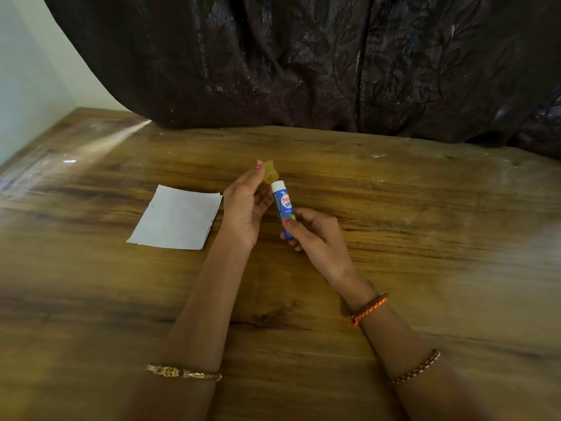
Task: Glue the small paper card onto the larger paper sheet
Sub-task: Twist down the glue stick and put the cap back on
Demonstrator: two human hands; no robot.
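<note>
Head view: a person's two bare forearms reach up from the bottom edge to mid-frame.
Surface: glossy brown wood-grain table (394,238), glare streak at upper left.
Room: dark crinkled patterned curtain (303,62) across the top; pale wall (27,86) at upper left.
Paper: white rectangular paper sheet (177,217) flat, left of centre.
Right hand (315,235): fingers clamped on blue cylindrical glue stick (283,208), tilted, at centre.
Left hand (247,205): fingertips pinching yellow translucent cap (270,173), just above the stick's white top.

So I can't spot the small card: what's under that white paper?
Only the wooden table shows around the white paper. Layered right-hand edges suggest another sheet beneath; whatever lies there is covered.
</note>
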